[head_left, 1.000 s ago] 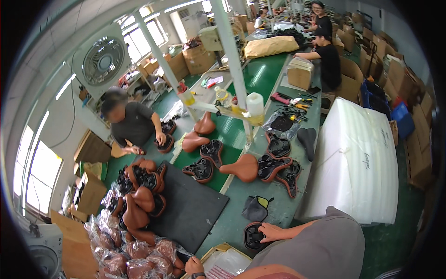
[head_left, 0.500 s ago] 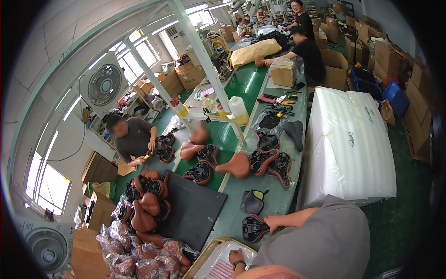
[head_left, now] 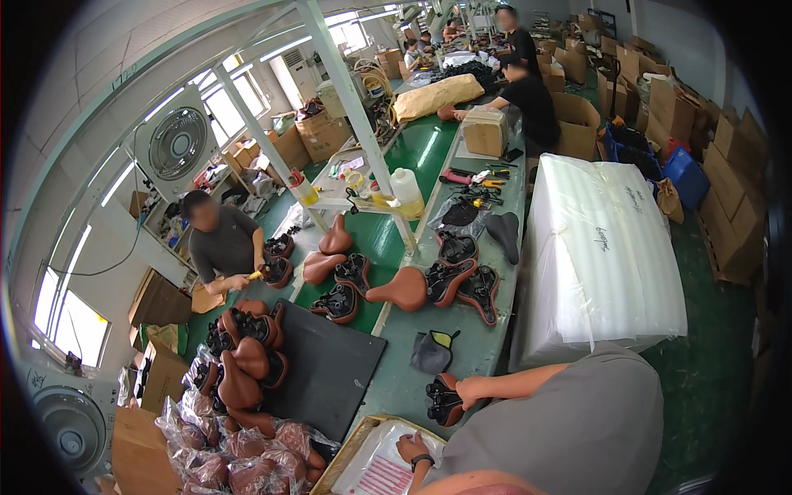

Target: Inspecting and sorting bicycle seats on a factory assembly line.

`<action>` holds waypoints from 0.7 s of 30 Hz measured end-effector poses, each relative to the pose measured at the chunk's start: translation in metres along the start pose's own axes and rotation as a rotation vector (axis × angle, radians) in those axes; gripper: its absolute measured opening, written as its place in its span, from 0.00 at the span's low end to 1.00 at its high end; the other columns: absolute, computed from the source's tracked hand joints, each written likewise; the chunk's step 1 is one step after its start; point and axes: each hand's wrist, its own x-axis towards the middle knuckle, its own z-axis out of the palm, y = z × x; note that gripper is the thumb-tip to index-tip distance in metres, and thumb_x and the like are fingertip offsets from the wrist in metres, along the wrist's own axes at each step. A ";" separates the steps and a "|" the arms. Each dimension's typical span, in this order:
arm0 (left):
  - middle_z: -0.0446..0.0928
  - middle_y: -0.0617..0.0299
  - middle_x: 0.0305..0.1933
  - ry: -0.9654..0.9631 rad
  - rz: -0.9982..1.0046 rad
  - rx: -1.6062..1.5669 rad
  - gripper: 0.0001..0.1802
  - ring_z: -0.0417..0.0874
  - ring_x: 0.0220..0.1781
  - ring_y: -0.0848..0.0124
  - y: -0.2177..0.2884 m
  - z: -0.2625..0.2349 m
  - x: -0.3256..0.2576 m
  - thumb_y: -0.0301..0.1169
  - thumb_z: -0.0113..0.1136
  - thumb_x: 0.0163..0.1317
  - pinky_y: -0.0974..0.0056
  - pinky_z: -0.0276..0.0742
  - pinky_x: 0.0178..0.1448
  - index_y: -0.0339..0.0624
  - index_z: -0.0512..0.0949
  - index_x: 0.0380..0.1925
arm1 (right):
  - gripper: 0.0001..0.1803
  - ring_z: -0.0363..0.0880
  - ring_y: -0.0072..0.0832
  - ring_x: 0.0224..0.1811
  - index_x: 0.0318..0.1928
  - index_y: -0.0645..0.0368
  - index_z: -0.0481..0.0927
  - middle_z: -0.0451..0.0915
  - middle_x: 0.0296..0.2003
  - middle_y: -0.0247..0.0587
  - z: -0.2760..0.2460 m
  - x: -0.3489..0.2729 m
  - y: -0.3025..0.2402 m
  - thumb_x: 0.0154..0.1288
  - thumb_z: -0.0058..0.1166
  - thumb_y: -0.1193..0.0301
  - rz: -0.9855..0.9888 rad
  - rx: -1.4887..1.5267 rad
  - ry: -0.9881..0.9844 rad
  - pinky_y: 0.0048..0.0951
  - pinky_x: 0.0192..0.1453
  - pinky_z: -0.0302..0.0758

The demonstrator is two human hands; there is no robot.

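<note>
My right hand point(head_left: 470, 392) is closed around the narrow nose of a brown bicycle saddle point(head_left: 443, 402), whose black underside with its rails shows. The saddle is at the near edge of the green workbench, tilted. My left hand point(head_left: 410, 448), with a dark watch on its wrist, is over a shallow tray point(head_left: 340, 464) lined with clear plastic, beside a row of thin red-and-white strips point(head_left: 384, 477). Its fingers are curled; anything in them is too small to make out. A grey cloth pouch with yellow-green trim point(head_left: 433, 352) lies just beyond the saddle.
A black mat point(head_left: 330, 371) borders a heap of brown saddles point(head_left: 243, 363), several plastic-wrapped. More saddles point(head_left: 402, 289) lie farther along the bench by a frame post point(head_left: 363, 115). A large wrapped white foam stack point(head_left: 606, 256) stands at right. A co-worker point(head_left: 221, 243) works across the bench.
The saddle in my right hand has tipped from underside-up toward its side. My left hand's fingers have shifted slightly over the tray. The co-worker across the bench has leaned toward a saddle.
</note>
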 end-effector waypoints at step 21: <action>0.83 0.55 0.30 0.413 -0.701 -0.900 0.07 0.83 0.27 0.60 -0.072 0.013 0.016 0.26 0.54 0.74 0.56 0.80 0.31 0.36 0.80 0.44 | 0.35 0.94 0.43 0.47 0.50 0.62 0.89 0.93 0.48 0.51 0.035 0.073 0.041 0.56 0.83 0.45 -0.071 0.253 -0.101 0.44 0.51 0.90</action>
